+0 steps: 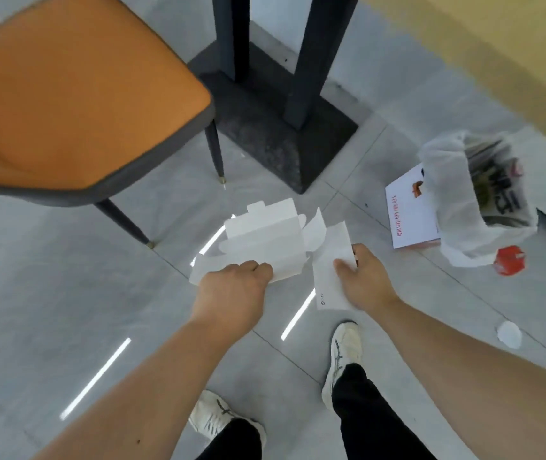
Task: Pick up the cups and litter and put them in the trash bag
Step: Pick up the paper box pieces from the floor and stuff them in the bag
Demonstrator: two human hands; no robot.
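My left hand (231, 287) grips the near edge of a flattened white carton (265, 237) with open flaps, held above the grey floor. My right hand (364, 277) pinches a narrow white paper strip (329, 273) with small print at its lower end. The white translucent trash bag (457, 207) stands open on the floor to the right, with printed litter inside. A white card with red print (407, 214) lies against the bag's left side. A red cup (510, 264) lies on the floor just in front of the bag. A white round lid (509, 333) lies nearer, at the right.
An orange chair (65, 101) with dark legs stands at the left. The dark table base (274, 134) and its two posts rise ahead. A yellow tabletop edge (497, 61) overhangs the upper right. My two white shoes (344, 353) stand on the tiles below.
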